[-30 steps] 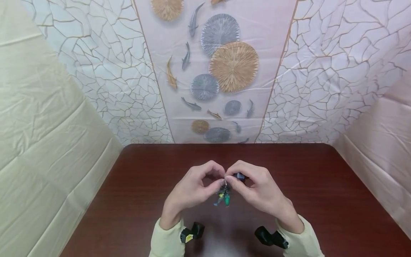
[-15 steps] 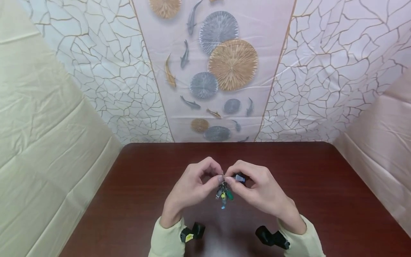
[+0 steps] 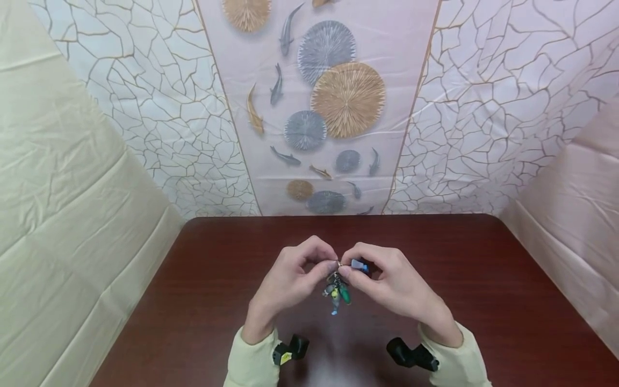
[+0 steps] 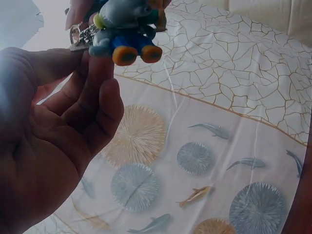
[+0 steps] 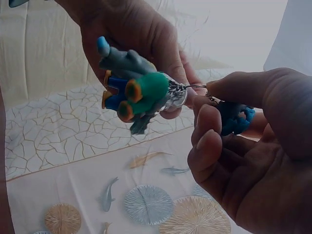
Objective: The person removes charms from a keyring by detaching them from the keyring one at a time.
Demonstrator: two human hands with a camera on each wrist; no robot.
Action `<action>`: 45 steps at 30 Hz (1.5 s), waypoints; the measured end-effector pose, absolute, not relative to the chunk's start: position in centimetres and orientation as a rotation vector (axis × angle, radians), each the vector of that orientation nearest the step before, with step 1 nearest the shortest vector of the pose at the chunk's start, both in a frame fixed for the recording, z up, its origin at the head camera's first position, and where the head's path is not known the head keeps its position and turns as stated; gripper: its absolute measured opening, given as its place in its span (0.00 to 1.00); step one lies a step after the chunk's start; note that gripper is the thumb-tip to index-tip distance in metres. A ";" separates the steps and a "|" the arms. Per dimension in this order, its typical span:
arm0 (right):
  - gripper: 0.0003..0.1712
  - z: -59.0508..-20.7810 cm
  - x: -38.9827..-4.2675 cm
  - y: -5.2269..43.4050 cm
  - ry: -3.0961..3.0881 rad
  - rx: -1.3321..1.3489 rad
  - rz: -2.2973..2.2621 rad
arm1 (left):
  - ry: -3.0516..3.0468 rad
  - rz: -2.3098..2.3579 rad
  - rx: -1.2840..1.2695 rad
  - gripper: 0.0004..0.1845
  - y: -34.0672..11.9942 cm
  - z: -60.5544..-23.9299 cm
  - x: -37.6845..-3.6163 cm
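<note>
Thin silver metal ring partly hidden by the right hand, blue-and-dark-grey plastic charm half covered by it — shape cannot be told, grey-and-green plastic figures cut by left wrist view's top edge

I saw the right hand pinching a metal ring, a blue toy tucked against it. Left hand close to the ring; green, gray and blue toys hung on chains in front. Pale cloth behind showed fish, discs.
</note>
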State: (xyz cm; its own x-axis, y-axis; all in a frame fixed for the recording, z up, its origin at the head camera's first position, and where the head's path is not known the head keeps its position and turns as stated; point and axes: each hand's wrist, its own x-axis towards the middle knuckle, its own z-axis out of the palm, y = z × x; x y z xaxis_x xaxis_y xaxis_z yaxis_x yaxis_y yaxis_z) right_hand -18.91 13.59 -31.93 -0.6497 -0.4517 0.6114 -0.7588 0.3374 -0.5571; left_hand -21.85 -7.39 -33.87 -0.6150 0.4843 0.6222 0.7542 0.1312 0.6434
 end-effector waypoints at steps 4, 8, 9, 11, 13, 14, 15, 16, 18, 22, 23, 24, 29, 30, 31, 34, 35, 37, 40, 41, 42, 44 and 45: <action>0.09 -31.9 -19.0 13.6 -2.282 1.054 1.261 | -2.149 -1.433 -1.212 0.04 -7.3 -33.8 -21.8; 0.10 -31.8 -19.1 13.5 -2.277 1.046 1.273 | -2.162 -1.429 -1.184 0.05 -7.3 -33.8 -21.7; 0.10 -31.8 -19.1 13.4 -2.274 1.045 1.276 | -2.162 -1.430 -1.181 0.05 -7.3 -33.8 -21.7; 0.10 -31.8 -19.2 13.4 -2.270 1.038 1.282 | -2.160 -1.432 -1.180 0.05 -7.2 -33.8 -21.7; 0.10 -31.9 -19.3 13.3 -2.268 1.035 1.292 | -2.158 -1.423 -1.181 0.06 -7.2 -33.8 -21.7; 0.10 -31.9 -19.3 13.3 -2.269 1.034 1.300 | -2.158 -1.416 -1.182 0.06 -7.2 -33.8 -21.8; 0.10 -32.0 -19.4 13.3 -2.274 1.033 1.312 | -2.161 -1.412 -1.183 0.06 -7.3 -33.8 -21.7; 0.10 -32.0 -19.4 13.3 -2.281 1.034 1.325 | -2.164 -1.404 -1.183 0.06 -7.3 -33.8 -21.7; 0.10 -32.0 -19.4 13.3 -2.297 1.041 1.348 | -2.165 -1.389 -1.181 0.06 -7.4 -33.7 -21.7; 0.10 -31.9 -19.4 13.3 -2.327 1.043 1.347 | -2.112 -1.328 -1.193 0.05 -7.6 -33.5 -21.6; 0.11 -31.9 -19.4 13.3 -2.330 1.043 1.340 | -2.093 -1.307 -1.192 0.06 -7.6 -33.4 -21.6; 0.11 -31.9 -19.4 13.2 -2.333 1.040 1.330 | -2.077 -1.287 -1.189 0.07 -7.6 -33.4 -21.6; 0.11 -32.1 -19.4 13.1 -2.312 1.041 1.306 | -2.066 -1.268 -1.137 0.08 -7.6 -33.5 -21.5; 0.10 -32.1 -19.5 13.1 -2.304 1.045 1.306 | -2.076 -1.278 -1.120 0.08 -7.6 -33.5 -21.5; 0.10 -32.2 -19.5 13.1 -2.296 1.051 1.307 | -2.087 -1.290 -1.101 0.07 -7.6 -33.5 -21.5; 0.09 -32.2 -19.5 13.1 -2.279 1.063 1.305 | -2.113 -1.315 -1.052 0.07 -7.6 -33.5 -21.4; 0.09 -32.2 -19.5 13.1 -2.278 1.064 1.307 | -2.117 -1.324 -1.038 0.07 -7.5 -33.5 -21.4; 0.09 -32.2 -19.5 13.0 -2.274 1.065 1.308 | -2.118 -1.349 -1.014 0.06 -7.4 -33.5 -21.4; 0.10 -32.2 -19.6 13.0 -2.265 1.075 1.313 | -2.110 -1.379 -0.984 0.06 -7.3 -33.5 -21.4; 0.10 -32.3 -19.6 13.0 -2.262 1.079 1.314 | -2.103 -1.390 -0.975 0.06 -7.2 -33.5 -21.4; 0.11 -32.3 -19.7 12.9 -2.260 1.081 1.313 | -2.096 -1.394 -0.966 0.06 -7.1 -33.5 -21.4; 0.11 -32.4 -19.8 12.9 -2.253 1.086 1.303 | -2.077 -1.386 -0.958 0.07 -6.9 -33.6 -21.4; 0.11 -32.4 -19.8 12.9 -2.251 1.086 1.295 | -2.065 -1.376 -0.957 0.07 -6.9 -33.6 -21.4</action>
